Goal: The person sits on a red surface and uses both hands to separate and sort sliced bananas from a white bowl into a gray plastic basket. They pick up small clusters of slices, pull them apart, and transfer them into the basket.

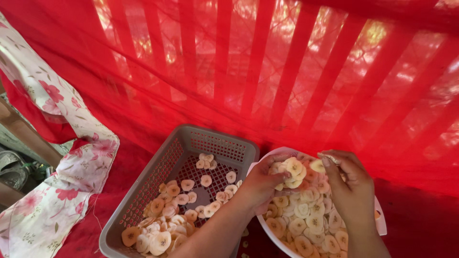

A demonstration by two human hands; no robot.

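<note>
- Pale round fruit slices (306,222) fill the white bowl (381,224) at lower right; the left hand (260,184) cups a stuck clump (289,173) over it.
- Right hand (351,186) pinches one slice (330,158); peeling gently should prevent tearing.
- Separated slices (167,217) lie in the grey basket (143,191), centre-left, on red cloth (416,224).

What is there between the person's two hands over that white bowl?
In the head view, pale round fruit slices heaped in the white bowl lie between the left hand and the right hand; the left hand grips several.
</note>
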